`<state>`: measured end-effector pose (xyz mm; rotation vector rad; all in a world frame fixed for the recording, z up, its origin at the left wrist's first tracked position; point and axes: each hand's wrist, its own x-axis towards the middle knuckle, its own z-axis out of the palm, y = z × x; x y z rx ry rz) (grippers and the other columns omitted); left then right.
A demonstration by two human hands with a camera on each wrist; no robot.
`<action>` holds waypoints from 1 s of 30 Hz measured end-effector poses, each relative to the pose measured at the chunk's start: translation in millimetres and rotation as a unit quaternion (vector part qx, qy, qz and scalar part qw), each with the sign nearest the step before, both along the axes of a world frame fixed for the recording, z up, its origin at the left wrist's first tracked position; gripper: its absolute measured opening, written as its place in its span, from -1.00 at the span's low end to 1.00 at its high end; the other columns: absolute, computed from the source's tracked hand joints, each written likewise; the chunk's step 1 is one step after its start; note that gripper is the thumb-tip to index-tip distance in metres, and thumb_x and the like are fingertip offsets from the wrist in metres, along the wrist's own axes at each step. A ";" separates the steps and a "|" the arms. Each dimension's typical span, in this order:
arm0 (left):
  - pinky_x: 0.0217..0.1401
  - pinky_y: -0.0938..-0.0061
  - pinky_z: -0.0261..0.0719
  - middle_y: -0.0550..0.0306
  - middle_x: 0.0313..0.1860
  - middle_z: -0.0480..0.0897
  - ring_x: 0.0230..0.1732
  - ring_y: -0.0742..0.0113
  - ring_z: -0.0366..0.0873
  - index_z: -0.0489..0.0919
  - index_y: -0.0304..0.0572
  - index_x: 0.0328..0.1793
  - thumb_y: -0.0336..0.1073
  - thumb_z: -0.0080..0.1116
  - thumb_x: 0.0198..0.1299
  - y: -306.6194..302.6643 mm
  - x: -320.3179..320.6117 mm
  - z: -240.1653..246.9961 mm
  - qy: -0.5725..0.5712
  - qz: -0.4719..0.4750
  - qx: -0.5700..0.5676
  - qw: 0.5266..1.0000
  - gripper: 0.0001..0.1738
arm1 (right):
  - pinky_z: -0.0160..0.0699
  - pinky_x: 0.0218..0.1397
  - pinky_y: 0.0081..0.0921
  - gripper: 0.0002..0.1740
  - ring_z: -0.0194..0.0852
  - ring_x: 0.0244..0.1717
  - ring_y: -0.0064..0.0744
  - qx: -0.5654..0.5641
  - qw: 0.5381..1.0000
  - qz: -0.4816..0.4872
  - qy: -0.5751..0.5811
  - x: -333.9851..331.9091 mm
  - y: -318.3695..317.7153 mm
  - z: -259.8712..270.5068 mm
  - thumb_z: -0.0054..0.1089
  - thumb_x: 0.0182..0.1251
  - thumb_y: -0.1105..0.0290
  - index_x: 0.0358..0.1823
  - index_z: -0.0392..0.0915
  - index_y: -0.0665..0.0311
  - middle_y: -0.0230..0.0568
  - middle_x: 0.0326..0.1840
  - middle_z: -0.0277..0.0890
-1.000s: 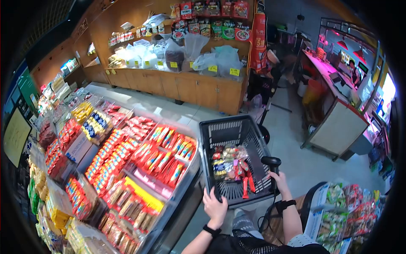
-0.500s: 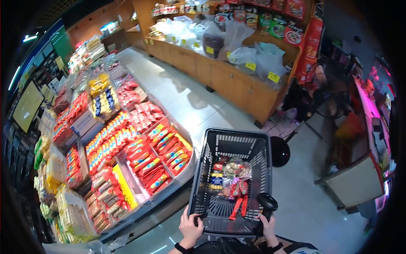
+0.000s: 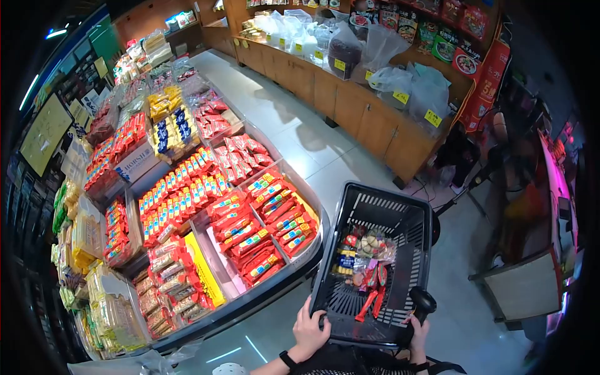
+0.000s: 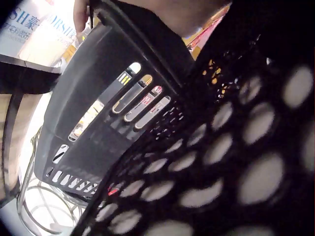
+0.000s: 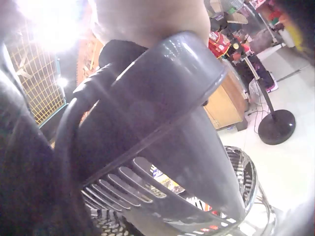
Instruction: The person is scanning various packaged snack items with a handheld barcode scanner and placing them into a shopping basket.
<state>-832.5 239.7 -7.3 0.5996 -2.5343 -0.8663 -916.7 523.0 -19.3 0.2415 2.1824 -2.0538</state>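
A black plastic shopping basket (image 3: 332, 275) stands in front of the body in the head view. My left hand (image 3: 310, 328) grips its near left corner, the fingers curled over the rim. At the near right corner, my right hand (image 3: 417, 334) holds the handle of a black handheld scanner (image 3: 423, 301), whose head points up over the rim. Inside the basket lie red-wrapped snacks (image 3: 374, 302), a blue-and-yellow packet (image 3: 345, 261) and a clear bag of pale round pieces (image 3: 377, 245). In the right wrist view the scanner's cord (image 5: 66, 123) hangs beside the basket.
A display bin (image 3: 247, 297) of red-wrapped bars stands close on the left. Wooden cabinets (image 3: 350, 106) with bagged goods run along the back. At the right are a counter (image 3: 525, 287) and a round-based stand (image 5: 277, 127). A metal wire frame (image 5: 263, 206) shows under the basket.
The head view has turned, bringing the display bin and cabinets into new positions. My right hand has come from the basket's right side to its near right corner with the scanner. The left hand keeps its grip.
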 end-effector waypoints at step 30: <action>0.01 0.21 0.44 -0.21 0.24 0.25 0.08 -0.10 0.36 0.53 -0.21 -0.21 -0.28 0.16 -0.13 39.6 -350.1 -10.6 -0.061 0.157 -0.046 0.985 -0.69 | 0.45 -0.21 -0.57 -0.74 0.46 -0.36 -0.58 -0.017 0.963 0.269 0.032 -467.1 -18.6 -20.0 0.11 0.16 0.41 -0.15 0.42 0.38 -0.31 -0.37 0.48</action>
